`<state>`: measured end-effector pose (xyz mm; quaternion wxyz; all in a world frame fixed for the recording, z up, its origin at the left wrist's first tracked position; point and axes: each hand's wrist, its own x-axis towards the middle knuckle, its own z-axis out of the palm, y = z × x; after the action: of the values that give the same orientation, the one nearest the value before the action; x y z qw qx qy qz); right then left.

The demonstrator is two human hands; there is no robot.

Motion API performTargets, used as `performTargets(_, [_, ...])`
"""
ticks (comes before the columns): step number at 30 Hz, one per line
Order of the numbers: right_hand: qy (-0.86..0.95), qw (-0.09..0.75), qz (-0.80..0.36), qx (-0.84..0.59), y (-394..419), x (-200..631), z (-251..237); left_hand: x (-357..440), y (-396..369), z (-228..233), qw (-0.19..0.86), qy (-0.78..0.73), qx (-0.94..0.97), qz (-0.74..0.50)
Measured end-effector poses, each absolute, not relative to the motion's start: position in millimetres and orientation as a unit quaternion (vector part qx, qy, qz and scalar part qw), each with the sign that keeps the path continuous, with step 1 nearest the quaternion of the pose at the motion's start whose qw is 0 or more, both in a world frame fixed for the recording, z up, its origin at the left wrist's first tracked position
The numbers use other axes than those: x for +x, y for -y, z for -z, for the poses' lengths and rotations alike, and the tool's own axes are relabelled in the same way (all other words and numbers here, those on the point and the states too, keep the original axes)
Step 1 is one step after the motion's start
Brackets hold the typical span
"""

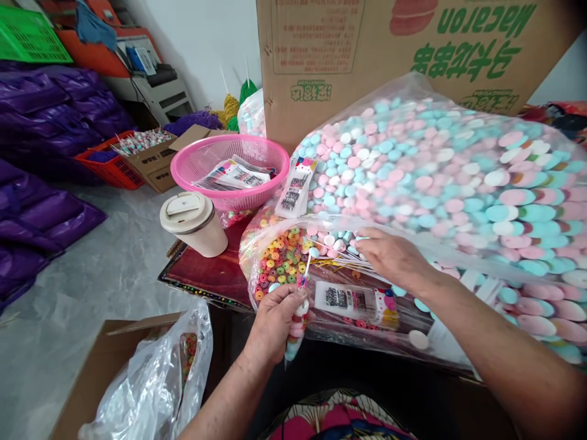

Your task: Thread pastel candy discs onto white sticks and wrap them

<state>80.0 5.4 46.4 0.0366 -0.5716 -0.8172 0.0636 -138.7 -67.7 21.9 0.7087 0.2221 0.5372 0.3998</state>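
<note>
My left hand [280, 318] is closed around a candy skewer [297, 327] in a clear printed wrapper. Pink, white and blue pieces show inside it, and a white stick points up out of the wrapper. My right hand [389, 253] reaches to the edge of the big clear bag of pastel candies [385, 165]. Its fingers are curled together by white sticks and gold twist ties [337, 263]; what they pinch, if anything, is hidden. Between the hands lies a printed clear packet [353, 300]. Colourful ring candies [287, 253] are heaped left of the sticks.
At the table's left stand a lidded cup [195, 229] and a pink basket [229, 143] with printed wrappers. Another printed wrapper [296, 186] rests on the bag. Behind rises a large cardboard box [348, 61]. An open carton with plastic lining [151, 373] sits below left.
</note>
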Motion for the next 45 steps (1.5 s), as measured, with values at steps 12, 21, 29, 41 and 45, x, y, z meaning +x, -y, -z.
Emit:
performTargets(12, [0.721,0.267,-0.349,-0.536,96.4,33.2,-40.7,-100.9,74.8,-30.5,0.735,-0.491,0.307,-0.354])
performTargets(21, [0.711,0.202,-0.332,-0.586,99.3,44.6,-35.1,-99.6,88.8,-27.1,0.752,-0.439,0.382,-0.311])
performTargets(29, [0.66,0.228,-0.517,-0.495,105.6,60.4,-49.9,-106.9,85.5,-22.9,0.846,-0.369,0.287,-0.257])
performTargets(41, [0.704,0.333,-0.334,-0.532,104.8,38.7,-36.6,-103.1,90.5,-36.5,0.768,-0.426,0.281,-0.388])
performTargets(45, [0.764,0.356,-0.079,-0.532,104.6,32.1,-49.7,-94.4,92.8,-42.2,0.589,-0.496,0.418,-0.482])
